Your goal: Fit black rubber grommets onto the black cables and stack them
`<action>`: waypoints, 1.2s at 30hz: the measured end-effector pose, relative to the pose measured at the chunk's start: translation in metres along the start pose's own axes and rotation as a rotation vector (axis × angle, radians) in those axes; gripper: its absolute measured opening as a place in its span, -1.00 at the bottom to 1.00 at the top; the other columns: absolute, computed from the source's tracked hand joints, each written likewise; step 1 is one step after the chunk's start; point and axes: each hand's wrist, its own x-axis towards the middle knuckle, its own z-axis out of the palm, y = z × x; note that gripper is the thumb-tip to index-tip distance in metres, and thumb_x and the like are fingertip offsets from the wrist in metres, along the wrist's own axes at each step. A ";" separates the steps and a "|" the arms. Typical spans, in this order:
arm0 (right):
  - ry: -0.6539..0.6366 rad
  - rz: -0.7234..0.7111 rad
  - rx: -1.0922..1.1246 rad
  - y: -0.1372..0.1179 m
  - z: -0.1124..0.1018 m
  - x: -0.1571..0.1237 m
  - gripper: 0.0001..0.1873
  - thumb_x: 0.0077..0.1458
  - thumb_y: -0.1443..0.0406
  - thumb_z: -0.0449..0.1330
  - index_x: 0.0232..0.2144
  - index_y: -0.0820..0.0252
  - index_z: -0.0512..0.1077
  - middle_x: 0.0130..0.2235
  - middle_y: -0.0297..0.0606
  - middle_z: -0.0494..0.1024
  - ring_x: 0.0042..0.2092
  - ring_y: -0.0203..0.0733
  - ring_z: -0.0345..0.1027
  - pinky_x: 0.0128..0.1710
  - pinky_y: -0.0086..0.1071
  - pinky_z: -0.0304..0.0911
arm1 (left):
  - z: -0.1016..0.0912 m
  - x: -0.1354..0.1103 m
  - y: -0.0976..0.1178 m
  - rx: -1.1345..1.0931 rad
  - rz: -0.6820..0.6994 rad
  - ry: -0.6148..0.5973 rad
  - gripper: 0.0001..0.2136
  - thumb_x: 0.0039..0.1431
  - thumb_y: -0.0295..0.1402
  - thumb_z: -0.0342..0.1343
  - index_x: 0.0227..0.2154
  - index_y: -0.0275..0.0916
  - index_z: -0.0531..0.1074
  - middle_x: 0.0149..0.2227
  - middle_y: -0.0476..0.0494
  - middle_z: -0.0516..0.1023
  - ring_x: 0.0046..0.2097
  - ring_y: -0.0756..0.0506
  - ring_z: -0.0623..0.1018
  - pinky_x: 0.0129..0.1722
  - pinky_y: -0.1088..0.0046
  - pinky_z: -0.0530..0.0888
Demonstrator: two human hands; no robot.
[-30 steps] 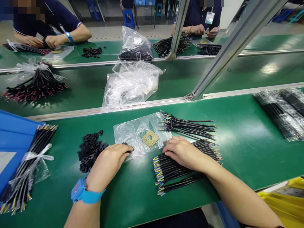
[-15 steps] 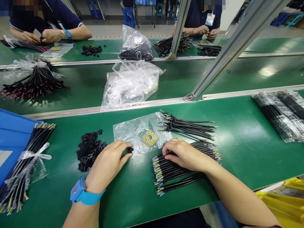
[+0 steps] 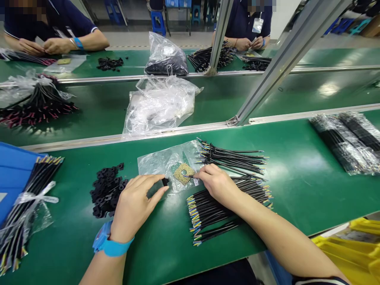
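Observation:
Between the thumb and index finger of my left hand (image 3: 135, 204) is a small black grommet (image 3: 165, 182). My right hand (image 3: 219, 186) pinches a black cable (image 3: 191, 176), its stripped end pointing left over a yellow sponge (image 3: 178, 176) with a hole in the middle. The sponge lies on a clear plastic bag (image 3: 150, 162). Below my right forearm, a row of black cables (image 3: 213, 213) with coloured wire ends lies side by side. Cables with black pieces on their left ends (image 3: 234, 156) are gathered behind it. Beside my left hand is a pile of black grommets (image 3: 107, 190).
At left, a tied cable bundle (image 3: 26, 209) rests by a blue bin (image 3: 14, 166). Wrapped cable packs (image 3: 341, 146) lie at right, yellow bins (image 3: 350, 253) below. A metal post (image 3: 267, 75) and rail bound the back; two co-workers (image 3: 68, 23) sit beyond.
My right hand has moved from the cable row up and left to the sponge, now with a cable in its fingers. My left hand keeps the grommet, turned slightly.

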 end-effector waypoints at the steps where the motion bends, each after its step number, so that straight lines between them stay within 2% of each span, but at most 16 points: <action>1: -0.012 -0.002 -0.014 0.000 -0.001 -0.001 -0.71 0.35 0.46 0.06 -0.06 0.19 0.55 -0.22 -0.19 0.53 -0.22 -0.17 0.32 -0.18 -0.31 0.38 | 0.000 0.000 0.001 -0.029 -0.029 0.002 -0.75 0.31 -0.22 0.21 -0.07 -0.24 0.59 -0.15 -0.16 0.67 -0.12 -0.16 0.61 -0.05 0.31 0.48; 6: -0.064 0.007 -0.077 0.003 -0.004 -0.003 -0.73 0.33 0.46 0.10 -0.06 0.19 0.54 -0.21 -0.20 0.58 -0.20 -0.16 0.37 -0.14 -0.31 0.40 | 0.000 0.001 0.002 -0.286 -0.325 -0.003 -0.69 0.21 -0.12 0.27 -0.06 -0.14 0.62 -0.18 -0.11 0.67 -0.19 -0.12 0.61 -0.16 0.36 0.52; 10: -0.055 0.023 -0.073 0.006 -0.004 -0.003 -0.69 0.33 0.48 0.06 -0.03 0.21 0.53 -0.19 -0.18 0.61 -0.18 -0.16 0.42 -0.11 -0.30 0.43 | 0.004 0.003 0.002 -0.570 -0.559 -0.045 -0.61 0.10 -0.10 0.34 -0.05 -0.16 0.63 -0.22 -0.13 0.67 -0.21 -0.13 0.59 -0.17 0.33 0.54; 15: 0.161 -0.002 0.206 -0.004 -0.014 0.001 -0.70 0.38 0.42 0.06 0.04 0.16 0.51 -0.09 -0.18 0.63 -0.10 -0.23 0.51 -0.06 -0.32 0.48 | 0.016 0.009 0.012 -1.072 -0.811 -0.020 -0.55 -0.09 -0.10 0.48 -0.14 -0.20 0.65 -0.18 -0.16 0.67 -0.19 -0.08 0.61 -0.19 0.44 0.57; 19: 0.314 -0.053 0.282 -0.021 -0.024 0.004 -0.71 0.33 0.46 0.14 0.01 0.16 0.52 -0.15 -0.21 0.62 -0.14 -0.28 0.51 -0.10 -0.36 0.48 | 0.019 0.015 0.023 -1.429 -0.994 0.019 -0.52 -0.30 -0.16 0.59 -0.25 -0.20 0.68 -0.29 -0.09 0.66 -0.33 0.03 0.58 -0.29 0.57 0.53; 21: 0.350 -0.079 0.278 -0.027 -0.025 0.004 -0.70 0.30 0.49 0.16 0.00 0.16 0.52 -0.17 -0.22 0.62 -0.15 -0.28 0.51 -0.13 -0.37 0.47 | 0.019 0.017 0.027 -1.516 -1.047 0.018 -0.53 -0.35 -0.20 0.61 -0.29 -0.21 0.69 -0.35 -0.07 0.64 -0.37 0.06 0.56 -0.32 0.60 0.53; 25: 0.373 -0.109 0.266 -0.031 -0.021 0.003 -0.71 0.27 0.52 0.18 -0.01 0.22 0.52 -0.19 -0.20 0.61 -0.15 -0.28 0.50 -0.12 -0.38 0.46 | 0.018 0.018 0.031 -1.557 -1.093 0.006 -0.53 -0.41 -0.24 0.63 -0.32 -0.21 0.69 -0.40 -0.04 0.62 -0.41 0.08 0.54 -0.35 0.63 0.52; 31: 0.391 -0.119 0.225 -0.030 -0.018 0.003 -0.71 0.28 0.52 0.17 -0.01 0.21 0.50 -0.20 -0.20 0.60 -0.17 -0.28 0.48 -0.14 -0.37 0.46 | 0.016 0.016 0.033 -1.545 -1.089 -0.056 -0.51 -0.43 -0.21 0.63 -0.33 -0.24 0.70 -0.42 -0.07 0.62 -0.40 0.06 0.55 -0.36 0.62 0.53; 36: 0.412 -0.142 0.161 -0.032 -0.019 0.002 -0.68 0.29 0.53 0.14 0.02 0.19 0.49 -0.20 -0.20 0.60 -0.17 -0.27 0.48 -0.14 -0.35 0.46 | 0.015 0.016 0.034 -1.536 -1.092 -0.046 -0.51 -0.44 -0.20 0.63 -0.33 -0.24 0.70 -0.42 -0.10 0.63 -0.40 0.05 0.55 -0.36 0.61 0.52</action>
